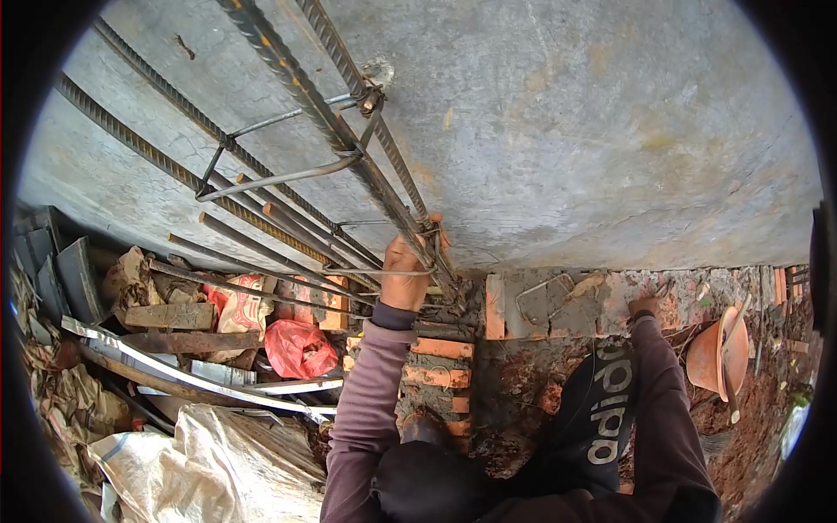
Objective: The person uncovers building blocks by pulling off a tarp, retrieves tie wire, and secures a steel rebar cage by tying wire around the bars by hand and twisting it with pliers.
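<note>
Left hand (405, 272) is clenched round the steel bars (296, 83) near the foot of the upright cage; fingertips show on the far side. Right hand (645, 307) is down on the mortar-topped brick ledge (680, 283), well apart from the cage; fingers are too hidden to tell whether it holds anything.

Cage stands against the grey wall (610, 131), left of the ledge. Ridged bars, tied with wire, squared by a bent steel ring (279, 180) above the left hand. Thinner rods (261, 247) lean in from the lower left, ends loose.

Bent wire (540, 288) lies on the ledge between the hands. Brick stack (440, 376) below the left hand, rows showing orange edges with grey mortar.

Right of the right hand: orange bowl (704, 359), tipped on its side, stick (732, 408) across its mouth, on reddish soil. Dark trouser leg (602, 436) with pale lettering in front of the ledge.

Left side is scrap: red plastic bag (299, 349), wood block (170, 316), pale curved strip (96, 330), dark tiles (80, 279) by the wall, whitish sack (192, 466) spread out nearest the body.
</note>
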Motion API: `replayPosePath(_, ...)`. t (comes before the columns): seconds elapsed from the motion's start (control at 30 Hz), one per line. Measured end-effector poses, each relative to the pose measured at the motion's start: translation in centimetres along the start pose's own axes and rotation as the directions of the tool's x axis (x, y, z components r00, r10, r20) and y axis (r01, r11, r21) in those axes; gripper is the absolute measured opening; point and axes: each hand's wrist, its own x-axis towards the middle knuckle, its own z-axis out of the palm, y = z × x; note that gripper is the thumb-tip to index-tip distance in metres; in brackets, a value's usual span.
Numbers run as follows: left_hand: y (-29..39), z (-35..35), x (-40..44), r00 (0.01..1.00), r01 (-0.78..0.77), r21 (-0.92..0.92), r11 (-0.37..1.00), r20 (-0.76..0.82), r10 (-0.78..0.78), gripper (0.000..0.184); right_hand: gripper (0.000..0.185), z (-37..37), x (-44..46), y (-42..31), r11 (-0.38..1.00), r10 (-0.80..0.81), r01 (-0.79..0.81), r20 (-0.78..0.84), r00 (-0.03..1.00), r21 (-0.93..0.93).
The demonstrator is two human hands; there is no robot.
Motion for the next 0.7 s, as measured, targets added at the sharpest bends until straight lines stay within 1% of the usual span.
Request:
replayPosePath(0.03, 0.1, -0.2, -0.2, 1.0, 0.007, 0.012, 1.0, -0.004, -0.007, 0.056, 0.071, 0.9, 0.6, 0.7, 0.998, -0.004, -0.001, -0.081, 0.997, -0.064)
replayPosePath(0.07, 0.2, -0.4, -0.1, 1.0, 0.007, 0.002, 1.0, 0.02, -0.007, 0.054, 0.059, -0.5, 0.4, 2.0, 0.981, -0.058, 0.078, -0.116, 0.992, 0.179)
replayPosePath(0.1, 0.2, -0.6, -0.1, 0.999, 0.012, -0.008, 1.0, 0.034, -0.012, 0.052, 0.046, -3.1, 0.1, 3.1, 0.897, -0.035, -0.011, 0.095, 0.995, 0.443)
replayPosePath(0.13, 0.1, -0.6, -0.1, 0.999, 0.01, -0.023, 1.0, 0.043, -0.009, 0.05, 0.034, -4.9, 0.9, 4.1, 0.751, -0.074, -0.146, 0.301, 0.951, 0.644)
replayPosePath(0.17, -0.1, -0.5, 0.0, 0.999, 0.006, -0.046, 0.999, 0.037, -0.004, 0.049, 0.021, -1.1, 8.1, 9.1, 0.386, -0.389, -0.184, 0.341, 0.856, 0.904)
replayPosePath(0.2, -0.1, -0.3, -0.1, 1.0, 0.004, -0.068, 0.998, 0.027, -0.002, 0.048, 0.009, 2.6, 15.2, 14.0, 0.019, -0.662, -0.442, 0.343, 0.667, 0.897)
replayPosePath(0.23, 0.0, -0.4, -0.1, 1.0, 0.0, -0.086, 0.996, 0.02, 0.002, 0.046, 0.012, -2.2, 9.3, 13.2, 0.05, -0.544, -0.529, 0.468, 0.697, 0.847)
replayPosePath(0.27, 0.1, -0.6, 0.0, 1.0, 0.017, -0.068, 0.998, 0.026, -0.015, 0.047, 0.016, -7.1, 2.8, 11.6, 0.137, -0.599, -0.5, 0.473, 0.646, 0.855)
replayPosePath(0.3, 0.2, -0.9, -0.1, 1.0, 0.004, -0.071, 0.997, 0.025, -0.002, 0.047, 0.024, -11.0, -2.7, 10.4, 0.151, -0.569, -0.486, 0.478, 0.669, 0.861)
replayPosePath(0.33, 0.1, -1.1, 0.0, 0.999, 0.0, -0.076, 0.997, 0.033, 0.002, 0.048, 0.035, -7.7, 2.9, 14.1, 0.145, -0.658, -0.499, 0.46, 0.596, 0.854)
replayPosePath(0.4, -0.1, -0.7, 0.0, 0.998, 0.034, -0.102, 0.994, 0.051, -0.029, 0.048, 0.042, -10.4, -3.3, 13.4, -0.023, -0.61, -0.282, 0.21, 0.764, 0.959)
replayPosePath(0.43, -0.3, -0.5, 0.0, 0.998, 0.04, -0.099, 0.994, 0.059, -0.034, 0.048, 0.046, -11.5, -6.0, 13.0, -0.095, -0.57, -0.159, 0.078, 0.818, 0.983)
replayPosePath(0.47, -0.3, -0.5, 0.0, 0.998, 0.038, -0.091, 0.995, 0.062, -0.032, 0.048, 0.059, -11.6, -5.9, 13.8, -0.177, -0.685, -0.24, 0.055, 0.726, 0.955)
replayPosePath(0.57, -0.7, -1.2, 0.1, 0.998, -0.004, -0.063, 0.998, 0.069, 0.008, 0.049, 0.072, -16.2, -11.8, 10.4, -0.024, -0.831, -0.262, 0.126, 0.542, 0.965)
replayPosePath(0.6, -1.0, -1.4, 0.2, 0.998, -0.007, -0.052, 0.999, 0.063, 0.01, 0.049, 0.081, -18.2, -13.5, 9.6, 0.019, -0.868, -0.294, 0.162, 0.469, 0.956)
replayPosePath(0.67, -1.8, -2.3, 0.2, 0.997, 0.003, -0.018, 1.0, 0.074, -0.002, 0.052, 0.079, -18.9, -14.7, 8.8, 0.015, -0.899, -0.119, 0.066, 0.433, 0.993)
replayPosePath(0.7, -1.9, -2.5, 0.2, 0.999, -0.001, -0.013, 1.0, 0.047, 0.001, 0.053, 0.078, -19.3, -15.5, 8.5, 0.005, -0.912, -0.029, 0.017, 0.41, 1.0)
